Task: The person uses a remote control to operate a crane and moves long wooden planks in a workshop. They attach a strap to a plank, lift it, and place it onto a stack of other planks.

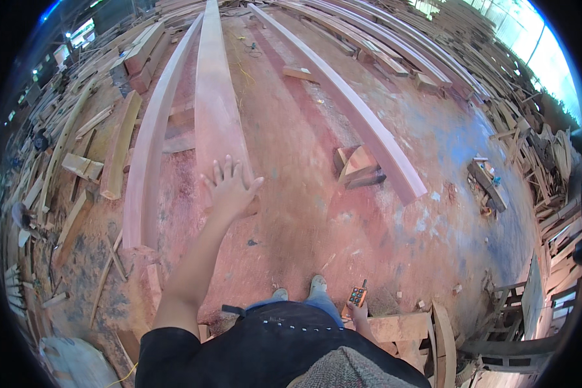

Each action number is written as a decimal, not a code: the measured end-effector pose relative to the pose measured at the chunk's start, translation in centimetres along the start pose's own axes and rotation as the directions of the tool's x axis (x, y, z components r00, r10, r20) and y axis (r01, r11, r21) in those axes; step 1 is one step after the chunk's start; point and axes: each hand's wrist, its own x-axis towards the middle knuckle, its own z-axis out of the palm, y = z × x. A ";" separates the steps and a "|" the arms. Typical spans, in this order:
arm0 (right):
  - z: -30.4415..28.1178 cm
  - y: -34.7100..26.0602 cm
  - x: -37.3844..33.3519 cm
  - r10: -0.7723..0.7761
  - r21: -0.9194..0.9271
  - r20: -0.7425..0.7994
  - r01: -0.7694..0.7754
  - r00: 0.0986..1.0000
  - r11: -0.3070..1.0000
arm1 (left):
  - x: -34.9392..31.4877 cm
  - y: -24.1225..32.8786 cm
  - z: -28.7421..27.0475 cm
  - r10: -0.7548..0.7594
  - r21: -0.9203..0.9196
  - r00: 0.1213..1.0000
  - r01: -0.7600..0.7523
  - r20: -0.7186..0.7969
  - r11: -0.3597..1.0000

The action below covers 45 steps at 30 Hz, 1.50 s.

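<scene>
My left hand [229, 189] is stretched forward with its fingers spread, over the near end of a long pale wooden beam [218, 103]. Whether the palm touches the wood or hovers just above it, I cannot tell. Down by my right side, my right hand [358, 315] is closed around an orange handheld remote control [356, 296] with dark buttons and a short black antenna. Left of the middle beam runs a second long beam [150, 152]. A third beam [362, 113] slants away on the right, its near end propped on wooden blocks [359, 167].
Stacked timber lines the left side, including a squared yellowish beam [119, 145]. A short dark block [487, 185] lies on the reddish floor at right, near piled boards [562, 223]. Close by my right leg are wooden pieces [394, 328]. A yellow cord [242, 68] trails between the beams.
</scene>
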 end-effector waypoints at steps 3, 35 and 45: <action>-0.5 1.8 -2.1 -0.090 0.047 -0.018 0.091 0.996 0.995 | 2.4 0.2 0.2 0.118 -0.023 0.987 -0.116 0.106 0.993; -4.1 5.5 -3.3 0.394 0.227 -0.455 -0.324 0.799 0.919 | 7.2 25.7 10.3 0.636 -0.257 0.772 -0.609 0.026 0.750; -19.8 -6.0 10.4 0.374 0.087 -0.210 -0.364 0.903 0.927 | 8.4 34.9 13.0 0.588 -0.209 0.808 -0.570 0.031 0.795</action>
